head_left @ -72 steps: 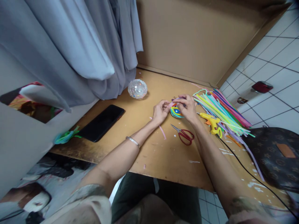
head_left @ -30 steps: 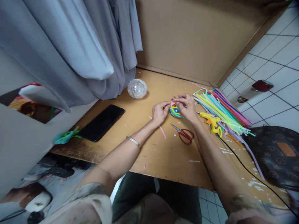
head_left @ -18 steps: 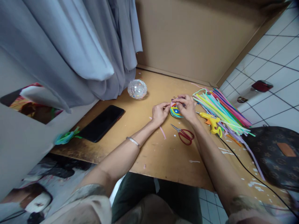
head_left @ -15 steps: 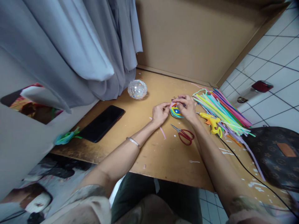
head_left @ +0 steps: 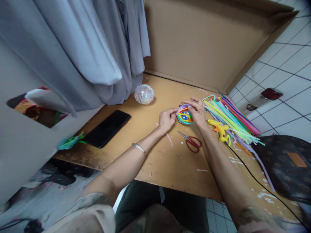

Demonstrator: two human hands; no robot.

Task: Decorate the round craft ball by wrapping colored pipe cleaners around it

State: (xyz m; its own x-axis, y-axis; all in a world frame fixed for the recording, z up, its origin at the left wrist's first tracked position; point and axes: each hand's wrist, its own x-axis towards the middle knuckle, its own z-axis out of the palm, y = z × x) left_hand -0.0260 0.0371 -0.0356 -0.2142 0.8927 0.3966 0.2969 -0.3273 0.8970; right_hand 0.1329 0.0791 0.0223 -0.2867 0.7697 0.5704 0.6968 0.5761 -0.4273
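Between my hands is a round ball (head_left: 185,118) wrapped in colourful strips, with purple, red, yellow and teal bands and a blue spot. My left hand (head_left: 168,119) pinches its left edge. My right hand (head_left: 197,111) curls over its upper right side, fingertips on the strips. Red-handled scissors (head_left: 193,142) lie just below the ball. A yellow glue gun (head_left: 220,129) rests right of my right wrist, beside a pile of coloured fuzzy stems (head_left: 233,116). A thin pink strip (head_left: 169,139) lies below my left hand.
A clear speckled ball (head_left: 144,94) sits at the back left by a grey curtain (head_left: 116,48). A black phone (head_left: 107,128) lies at the left. A dark bag (head_left: 284,165) and black cable (head_left: 252,171) are at the right. Cardboard (head_left: 194,42) stands behind.
My right hand has shifted slightly to the right, and more of the wrapped ball shows, with a purple band along its top. My left hand still grips the left edge.
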